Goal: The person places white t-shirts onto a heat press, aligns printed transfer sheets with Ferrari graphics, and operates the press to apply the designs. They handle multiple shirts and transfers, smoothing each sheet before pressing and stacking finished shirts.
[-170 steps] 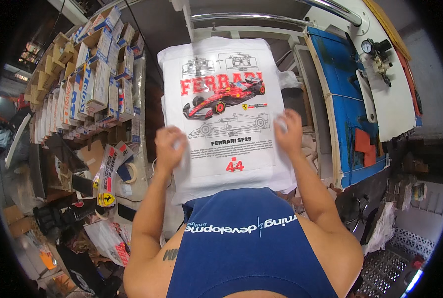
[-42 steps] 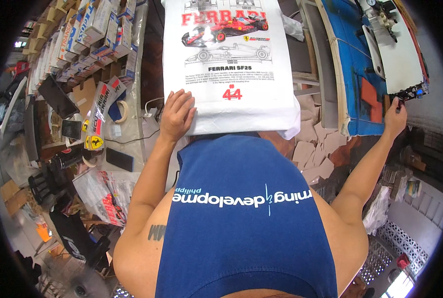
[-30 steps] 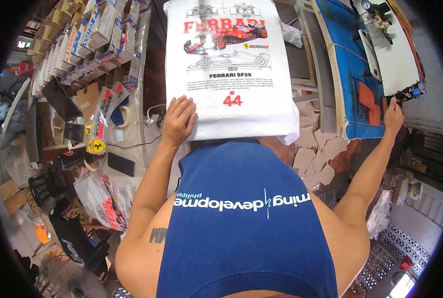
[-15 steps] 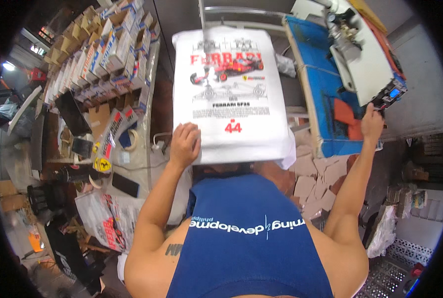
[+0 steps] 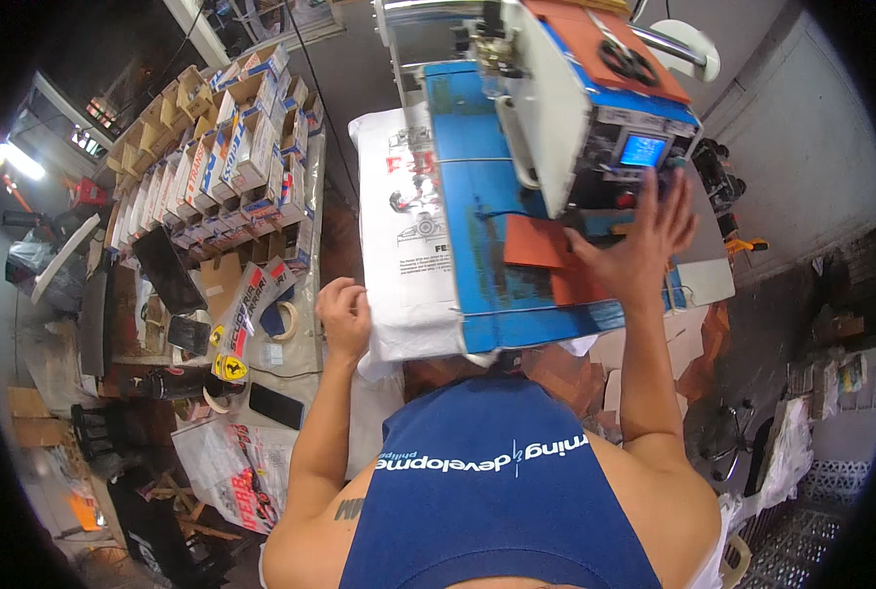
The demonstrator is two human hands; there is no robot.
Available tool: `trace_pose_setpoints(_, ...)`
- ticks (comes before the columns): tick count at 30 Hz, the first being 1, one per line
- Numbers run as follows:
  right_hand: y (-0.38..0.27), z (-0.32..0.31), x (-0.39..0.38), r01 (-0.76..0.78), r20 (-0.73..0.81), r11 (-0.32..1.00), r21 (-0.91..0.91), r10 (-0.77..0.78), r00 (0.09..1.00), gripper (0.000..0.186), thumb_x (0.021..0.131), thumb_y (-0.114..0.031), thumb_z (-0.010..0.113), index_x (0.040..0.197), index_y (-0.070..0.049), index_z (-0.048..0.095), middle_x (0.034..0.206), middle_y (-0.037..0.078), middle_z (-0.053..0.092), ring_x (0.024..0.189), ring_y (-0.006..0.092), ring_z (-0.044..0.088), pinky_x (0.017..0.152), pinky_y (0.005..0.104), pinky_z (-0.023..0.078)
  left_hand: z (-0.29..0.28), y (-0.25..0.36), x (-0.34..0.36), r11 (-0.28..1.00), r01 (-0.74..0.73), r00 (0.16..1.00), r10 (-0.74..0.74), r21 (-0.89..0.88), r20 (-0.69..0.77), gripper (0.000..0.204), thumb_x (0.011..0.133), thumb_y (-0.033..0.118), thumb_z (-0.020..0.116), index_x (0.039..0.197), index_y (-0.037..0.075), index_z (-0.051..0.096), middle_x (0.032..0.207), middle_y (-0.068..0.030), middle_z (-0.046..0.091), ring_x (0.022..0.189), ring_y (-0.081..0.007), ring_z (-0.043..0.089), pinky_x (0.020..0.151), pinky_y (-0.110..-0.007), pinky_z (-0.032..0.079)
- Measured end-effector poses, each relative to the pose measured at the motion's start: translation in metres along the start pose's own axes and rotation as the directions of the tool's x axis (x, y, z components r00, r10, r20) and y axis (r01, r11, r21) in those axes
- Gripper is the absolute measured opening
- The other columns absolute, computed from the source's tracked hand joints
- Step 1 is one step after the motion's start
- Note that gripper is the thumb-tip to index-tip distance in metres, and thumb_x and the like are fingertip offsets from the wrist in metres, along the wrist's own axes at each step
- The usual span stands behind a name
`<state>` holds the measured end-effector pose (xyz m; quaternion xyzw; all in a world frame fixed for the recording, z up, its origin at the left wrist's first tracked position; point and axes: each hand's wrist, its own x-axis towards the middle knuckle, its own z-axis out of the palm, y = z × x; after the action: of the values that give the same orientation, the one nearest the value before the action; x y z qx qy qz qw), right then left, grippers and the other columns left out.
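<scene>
A white printed T-shirt (image 5: 398,294) lies flat on the press bed. Above its right part is the blue upper plate (image 5: 477,216) of a heat press, hiding much of the red and black print. My right hand (image 5: 639,245) has its fingers spread at the control box (image 5: 624,162) with a lit blue screen. Its fingertips are near the screen's lower edge, and its thumb is toward an orange-red pad (image 5: 536,243) on the plate. At the shirt's left edge my left hand (image 5: 345,319) has its fingers curled, with nothing visible in them.
On the left, a table holds rows of open cardboard boxes (image 5: 227,147), printed transfer sheets (image 5: 251,299), a tape roll (image 5: 286,321) and a phone (image 5: 276,404). A printed plastic bag (image 5: 227,471) is below it. Cardboard pieces (image 5: 693,344) lie on the floor at right.
The press's upper plate has swung left, from beside the shirt to over its right part. My right hand has moved left with it and opened. My left hand has slid to the shirt's edge.
</scene>
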<state>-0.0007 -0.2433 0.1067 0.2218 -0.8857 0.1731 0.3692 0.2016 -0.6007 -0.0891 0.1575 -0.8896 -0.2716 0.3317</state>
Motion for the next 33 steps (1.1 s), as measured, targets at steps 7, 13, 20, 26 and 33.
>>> trace_pose_setpoints(7,-0.083,0.018,0.000,0.141,-0.055,0.986,0.092,-0.137,0.989,0.117,0.060,-0.061,0.088,0.153,-0.008,0.041,0.155,0.037,0.029,0.151,0.0501,0.021,0.115,0.0710,0.001,-0.042,-0.045,-0.042,0.978,0.150,0.988,-0.144,0.143,-0.054,0.011,0.087,0.011,0.068,0.096,0.005,0.072,0.117,-0.0145,0.064,0.115,-0.0355,0.056,0.100,-0.048,0.043)
trace_pose_setpoints(13,-0.127,0.022,0.000,0.217,-0.112,0.966,0.141,-0.202,0.973,0.108,0.058,-0.053,0.091,0.147,-0.010,0.049,0.153,0.041,0.030,0.147,0.0544,0.025,0.114,0.0736,0.010,-0.081,-0.063,-0.099,0.959,0.246,0.969,-0.244,0.138,-0.032,0.011,0.088,0.010,0.067,0.097,0.006,0.071,0.118,-0.0146,0.064,0.117,-0.0361,0.055,0.103,-0.047,0.041)
trace_pose_setpoints(20,-0.116,0.024,-0.021,0.229,-0.076,0.890,0.393,-0.217,0.973,0.078,0.073,-0.046,0.085,0.135,-0.007,0.057,0.157,0.033,0.029,0.145,0.0513,0.026,0.113,0.0662,0.025,-0.110,-0.022,-0.175,0.966,0.246,0.967,-0.250,0.077,0.050,0.012,0.088,0.012,0.066,0.096,0.004,0.071,0.106,-0.0157,0.068,0.105,-0.0355,0.064,0.093,-0.045,0.050)
trace_pose_setpoints(26,-0.116,0.024,-0.019,0.412,0.153,0.863,0.292,-0.467,0.871,0.042,0.091,-0.045,0.070,0.104,-0.006,0.068,0.098,0.019,0.071,0.090,0.0414,0.068,0.084,0.0521,0.052,-0.112,0.068,-0.267,0.875,0.414,0.817,-0.479,0.251,0.321,0.019,0.084,0.014,0.069,0.100,0.004,0.072,0.105,-0.0161,0.069,0.101,-0.0362,0.066,0.092,-0.043,0.053)
trace_pose_setpoints(33,-0.118,-0.004,0.006,0.551,0.453,0.809,0.207,-0.578,0.678,0.057,0.094,-0.058,0.058,0.125,-0.011,0.065,0.102,0.021,0.074,0.095,0.0430,0.071,0.081,0.0550,0.054,-0.082,0.262,-0.398,0.787,0.427,0.503,-0.616,0.445,0.606,0.098,0.071,0.031,0.085,0.155,0.011,0.039,0.159,-0.0189,0.034,0.143,-0.0388,0.042,0.112,-0.057,0.037)
